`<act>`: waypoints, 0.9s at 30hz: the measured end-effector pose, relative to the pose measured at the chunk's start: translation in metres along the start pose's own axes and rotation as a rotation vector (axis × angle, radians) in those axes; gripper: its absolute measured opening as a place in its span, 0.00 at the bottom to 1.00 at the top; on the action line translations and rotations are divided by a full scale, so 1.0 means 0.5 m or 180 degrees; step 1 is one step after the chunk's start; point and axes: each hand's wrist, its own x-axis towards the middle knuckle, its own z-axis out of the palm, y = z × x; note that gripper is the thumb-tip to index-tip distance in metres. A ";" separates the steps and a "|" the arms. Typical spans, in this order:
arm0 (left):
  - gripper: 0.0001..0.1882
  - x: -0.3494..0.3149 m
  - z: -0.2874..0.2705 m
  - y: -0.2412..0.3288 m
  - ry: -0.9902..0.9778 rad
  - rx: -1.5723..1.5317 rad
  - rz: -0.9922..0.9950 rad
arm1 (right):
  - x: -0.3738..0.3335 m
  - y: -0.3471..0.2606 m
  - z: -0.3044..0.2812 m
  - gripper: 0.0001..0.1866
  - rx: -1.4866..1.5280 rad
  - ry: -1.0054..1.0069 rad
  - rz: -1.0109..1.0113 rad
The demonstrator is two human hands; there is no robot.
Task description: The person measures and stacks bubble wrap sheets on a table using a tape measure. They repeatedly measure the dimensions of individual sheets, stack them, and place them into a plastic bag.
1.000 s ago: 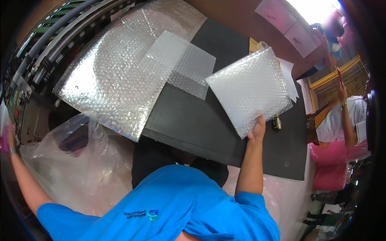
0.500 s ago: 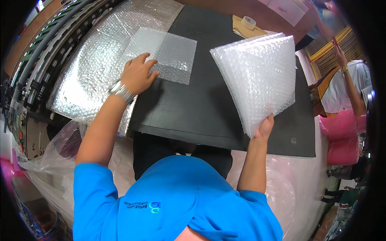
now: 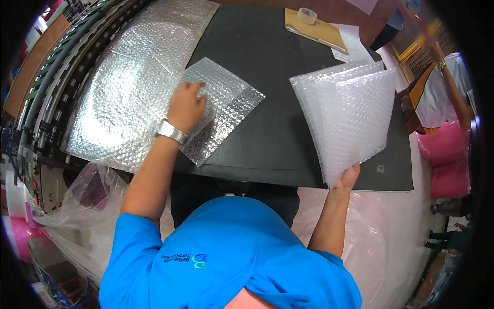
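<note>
Gripping a sheaf of bubble-wrap pieces point(image 3: 352, 116) by its lower corner, the right hand point(image 3: 348, 177) has several gathered; one loose piece point(image 3: 230, 105) lies apart over the worktop point(image 3: 278, 141), beneath the left hand point(image 3: 186, 106), fingers part-spread, hold unclear from here.

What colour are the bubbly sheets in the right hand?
The bubbly sheets look see-through whitish, best seen in the head view.

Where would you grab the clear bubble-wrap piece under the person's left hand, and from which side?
I'd pinch the bubble-wrap piece at its right-hand corner, probably coming from the right. It lies flat and looks thin, and that corner rests on the black tabletop, well away from the left hand covering part of its left side.
</note>
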 end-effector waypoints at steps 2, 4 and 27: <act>0.25 0.019 -0.006 -0.049 0.0398 0.1017 -0.0323 | 0.006 0.004 -0.017 0.21 0.0063 -0.0060 0.0092; 0.33 0.016 -0.002 -0.095 0.0399 0.1566 -0.0608 | 0.003 0.007 -0.010 0.22 0.0034 0.0000 0.0099; 0.12 -0.641 -0.365 -0.305 0.5705 -0.1813 -0.1573 | 0.179 0.047 0.032 0.24 -0.2054 -0.1152 0.1011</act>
